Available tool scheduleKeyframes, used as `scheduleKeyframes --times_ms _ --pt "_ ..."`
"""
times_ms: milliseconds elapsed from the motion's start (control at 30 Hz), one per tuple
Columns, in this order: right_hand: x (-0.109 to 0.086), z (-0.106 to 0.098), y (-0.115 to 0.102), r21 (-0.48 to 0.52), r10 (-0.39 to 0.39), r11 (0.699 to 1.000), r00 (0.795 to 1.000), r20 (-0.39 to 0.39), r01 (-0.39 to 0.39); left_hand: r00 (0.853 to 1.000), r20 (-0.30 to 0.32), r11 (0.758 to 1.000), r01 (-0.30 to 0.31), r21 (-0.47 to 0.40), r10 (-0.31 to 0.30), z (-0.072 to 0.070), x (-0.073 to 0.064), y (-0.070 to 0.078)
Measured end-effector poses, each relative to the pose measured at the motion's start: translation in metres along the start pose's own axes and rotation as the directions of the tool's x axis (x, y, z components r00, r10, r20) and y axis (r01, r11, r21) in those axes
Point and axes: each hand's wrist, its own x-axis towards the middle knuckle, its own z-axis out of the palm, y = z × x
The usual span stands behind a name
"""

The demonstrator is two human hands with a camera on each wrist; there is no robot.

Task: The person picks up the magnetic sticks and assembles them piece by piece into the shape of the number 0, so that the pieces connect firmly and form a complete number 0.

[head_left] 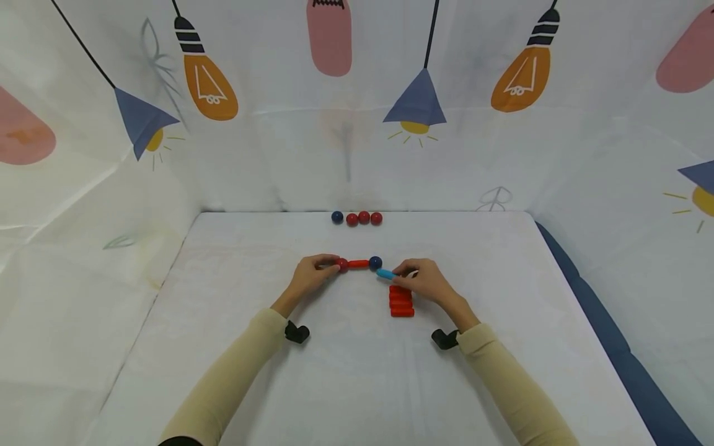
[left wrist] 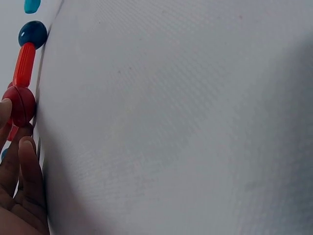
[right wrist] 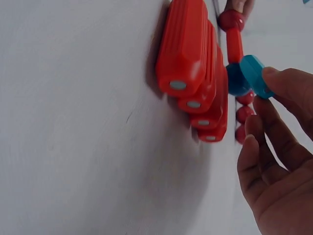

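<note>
My left hand (head_left: 311,275) pinches a red ball (head_left: 343,265) at the left end of a short chain on the table. From that ball a red magnetic rod (head_left: 359,264) runs right to a dark blue ball (head_left: 375,263). The thumb and fingertips of my right hand (head_left: 426,282) pinch a light blue rod (head_left: 386,274). Its far end is right at the dark blue ball, slanting down to the right. In the right wrist view, the light blue rod (right wrist: 254,74) overlaps the dark blue ball (right wrist: 237,81).
Several red rods (head_left: 401,305) lie side by side just below my right hand, with metal dots on their ends. Behind the chain, a loose dark blue ball (head_left: 337,217) and three red balls (head_left: 364,217) sit in a row near the white table's (head_left: 251,371) back edge.
</note>
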Motion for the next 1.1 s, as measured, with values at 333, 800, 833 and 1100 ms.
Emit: scheduleKeyframes --times_ms 333,800,833,1100 --pt "0.006 0.017 -0.021 0.035 -0.047 0.998 0.999 -0.007 0.047 1.000 -0.001 1.000 0.010 -0.005 -0.010 0.001 0.000 0.000" --pt "0.017 0.039 -0.041 0.023 -0.130 0.991 0.991 -0.024 0.131 0.999 -0.001 0.999 -0.032 0.021 0.032 0.001 0.002 -0.003" --pt "0.018 0.041 -0.042 0.022 -0.134 0.991 0.991 -0.027 0.135 0.999 -0.001 0.999 -0.037 0.020 0.037 0.001 0.002 -0.003" --pt "0.024 0.048 -0.047 0.031 -0.113 0.993 0.992 -0.053 0.115 0.999 -0.008 0.999 -0.037 0.028 0.038 0.001 0.002 -0.004"
